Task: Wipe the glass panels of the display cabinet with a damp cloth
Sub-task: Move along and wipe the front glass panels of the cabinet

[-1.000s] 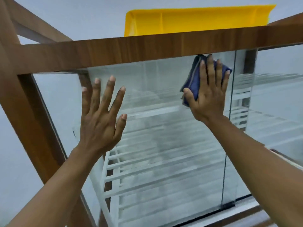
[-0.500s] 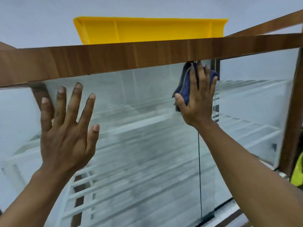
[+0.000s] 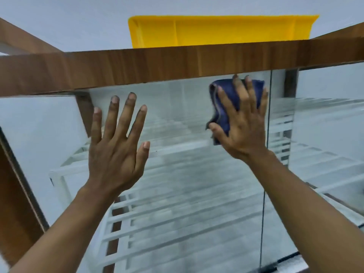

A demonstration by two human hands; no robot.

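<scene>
The display cabinet has a wooden top rail [image 3: 177, 64] and a streaky front glass panel [image 3: 187, 184]. A folded dark blue cloth [image 3: 224, 107] is pressed flat against the glass just under the rail, near the panel's right edge. My right hand [image 3: 244, 127] covers it with fingers spread and the thumb hooked round its lower left edge. My left hand [image 3: 118, 146] lies flat on the glass to the left, fingers apart, holding nothing.
A yellow plastic tray [image 3: 222, 30] sits on the cabinet top. White slatted shelves [image 3: 177, 213] show behind the glass. A vertical seam [image 3: 266, 174] separates a second glass panel [image 3: 325, 134] on the right. A wooden side post [image 3: 17, 194] slants at the left.
My view has swung, so the cabinet sits differently in frame. My right hand and the cloth have slipped slightly down from the top rail; my left hand stays flat on the glass.
</scene>
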